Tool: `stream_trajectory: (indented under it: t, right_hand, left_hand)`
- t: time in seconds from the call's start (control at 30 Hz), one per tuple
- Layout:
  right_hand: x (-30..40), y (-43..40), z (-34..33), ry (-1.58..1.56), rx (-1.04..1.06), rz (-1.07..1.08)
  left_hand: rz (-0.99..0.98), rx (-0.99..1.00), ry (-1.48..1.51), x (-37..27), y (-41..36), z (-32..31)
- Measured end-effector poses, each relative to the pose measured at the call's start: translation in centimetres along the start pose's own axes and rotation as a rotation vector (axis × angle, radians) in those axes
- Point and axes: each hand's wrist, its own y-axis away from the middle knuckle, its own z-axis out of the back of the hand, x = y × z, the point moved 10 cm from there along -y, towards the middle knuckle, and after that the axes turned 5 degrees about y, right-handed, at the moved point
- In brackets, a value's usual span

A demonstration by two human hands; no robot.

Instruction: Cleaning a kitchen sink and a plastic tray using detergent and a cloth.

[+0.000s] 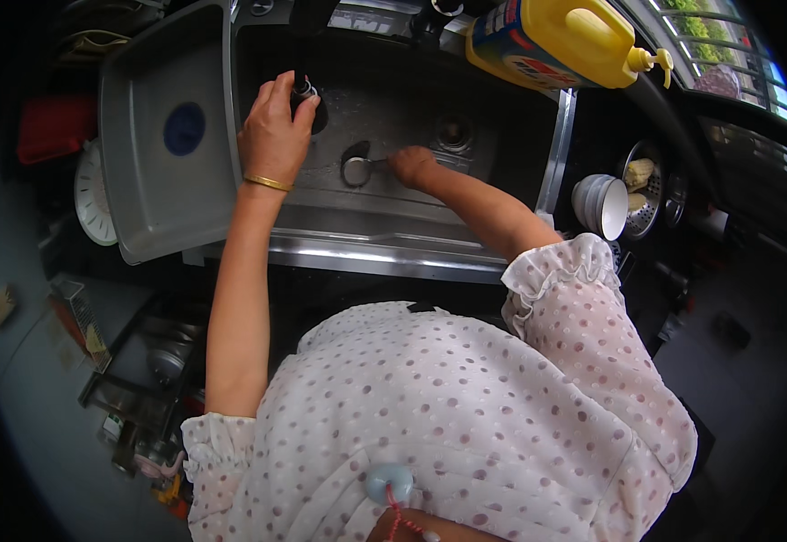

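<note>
My left hand, with a gold-coloured bangle at the wrist, grips a dark tap head over the left part of the metal sink. Lower in the basin, my right hand is closed around the handle of a round-headed metal utensil, apparently a ladle. Its round head points left, towards the tap. Water glistens on the basin floor around it. The drain lies just beyond my right hand.
A grey plastic basin sits over the sink's left side. A yellow pump bottle lies across the back right corner. At right are stacked bowls and a perforated metal colander with corn cobs.
</note>
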Motion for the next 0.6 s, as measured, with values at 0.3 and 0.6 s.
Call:
stream_trajectory:
  t: [0.3,0.6]
  right_hand:
    - [-17.0,8.3,-1.1,0.136,0.003,-0.246]
    - [-1.8,5.4,-5.2,0.06,0.106,0.059]
  left_hand:
    - [0.011,0.004,0.084,-0.3,0.4,-1.0]
    - [0.091,0.081,0.334,-1.3,0.9,-2.6]
